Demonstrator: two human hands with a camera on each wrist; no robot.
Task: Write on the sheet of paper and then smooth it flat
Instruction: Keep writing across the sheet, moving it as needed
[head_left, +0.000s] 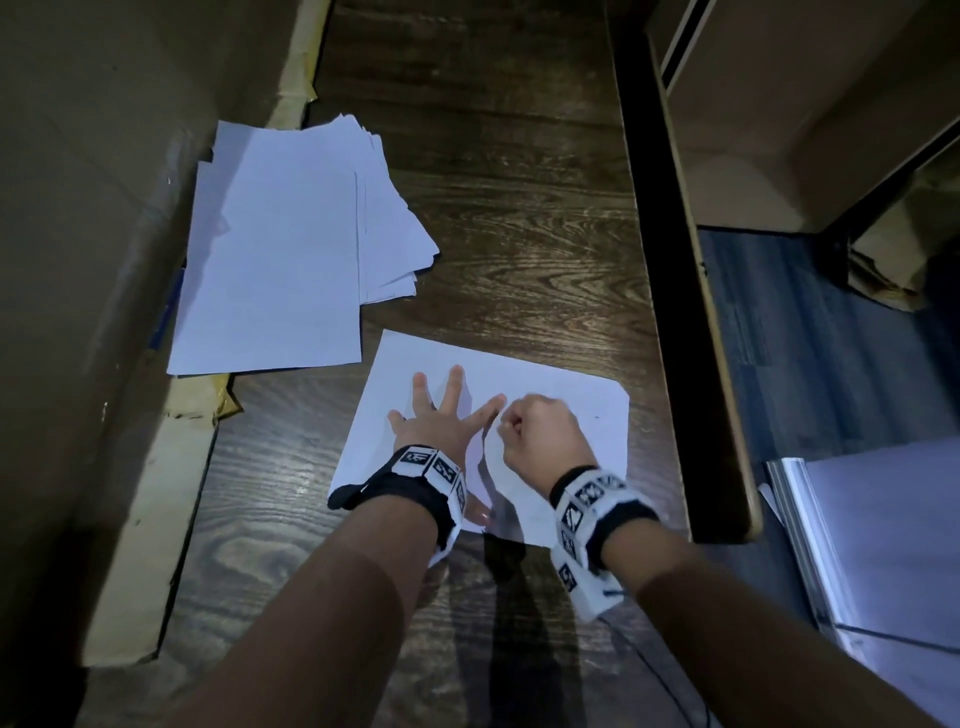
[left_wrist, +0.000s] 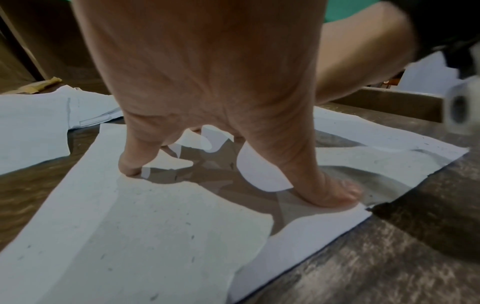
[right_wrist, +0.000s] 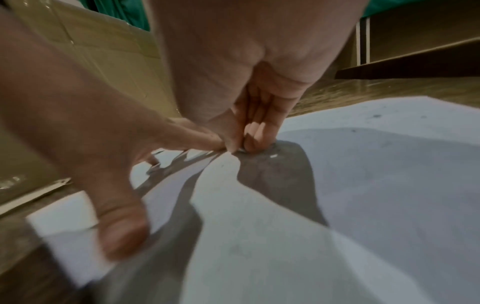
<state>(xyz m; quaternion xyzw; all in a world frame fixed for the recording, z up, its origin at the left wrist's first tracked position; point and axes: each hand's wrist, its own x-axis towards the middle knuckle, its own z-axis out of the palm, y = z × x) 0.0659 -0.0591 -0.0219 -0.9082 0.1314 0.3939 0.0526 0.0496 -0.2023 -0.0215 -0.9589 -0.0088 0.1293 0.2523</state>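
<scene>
At the far left, a cardboard wall (head_left: 78, 260) runs along the bench (head_left: 519, 208), and a loose stack of white papers (head_left: 280, 249) lies beside it. Nearer you, the sheet of paper (head_left: 571, 410) lies flat on the bench, just apart from the stack. Your left hand (head_left: 436, 421) rests on the sheet's left part, fingers (left_wrist: 332, 191) straight and spread apart, tips pressing the paper. Just to its right, your right hand (head_left: 540, 436) is bunched into a fist on the sheet, its fingers (right_wrist: 255, 133) curled together against the thumb; whether they pinch a pen, you cannot tell. Right of the bench stands a shelf unit (head_left: 805, 130).
</scene>
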